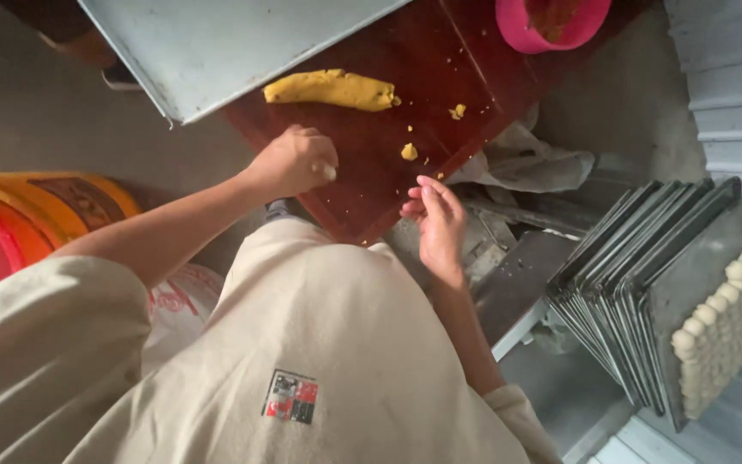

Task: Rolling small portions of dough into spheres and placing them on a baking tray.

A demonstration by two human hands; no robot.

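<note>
Yellow dough log (332, 89), crumbs (409, 152) on red-brown board (371, 185).

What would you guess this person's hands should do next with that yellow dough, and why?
Probably reach the right hand forward for the small yellow dough piece on the dark red board. That hand is open and shows nothing in it, and the piece lies loose just ahead of its fingers. The left hand is curled shut nearby; the big dough log lies farther off.

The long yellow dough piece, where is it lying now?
The yellow dough piece lies on the dark red board in the head view, beside the grey metal tray, just beyond the left hand.
</note>
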